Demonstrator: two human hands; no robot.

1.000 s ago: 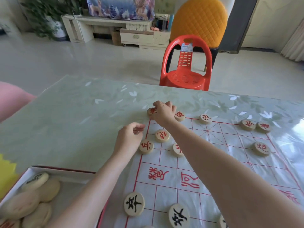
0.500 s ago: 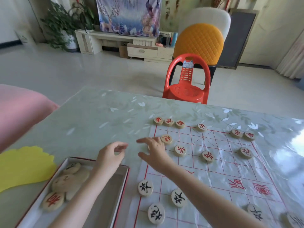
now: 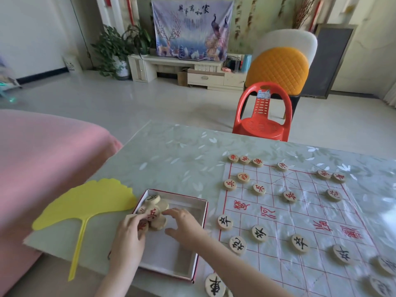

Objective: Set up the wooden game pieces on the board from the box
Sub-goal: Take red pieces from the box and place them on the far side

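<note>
A shallow white box (image 3: 201, 213) with a red rim sits left of the board and holds a small pile of round wooden pieces (image 3: 157, 207) in its far left corner. My left hand (image 3: 128, 240) curls its fingers around a red-marked piece (image 3: 143, 226) at the box's left wall. My right hand (image 3: 185, 225) hovers over the box with fingers spread, the fingertips at the pile. The board (image 3: 300, 213), a clear sheet with a red grid, carries several red-lettered pieces (image 3: 243, 177) along its far side and several black-lettered pieces (image 3: 259, 233) on the near side.
A yellow leaf-shaped fan (image 3: 85, 203) lies left of the box, its handle over the table's near edge. A pink cloth (image 3: 42, 159) lies at the far left. A red plastic chair (image 3: 263, 116) stands behind the table. One black-lettered piece (image 3: 215, 284) lies near the front edge.
Both hands have pulled back from the board's far left corner to the box. My left hand now grips a piece in the pile; my right hand has spread over it.
</note>
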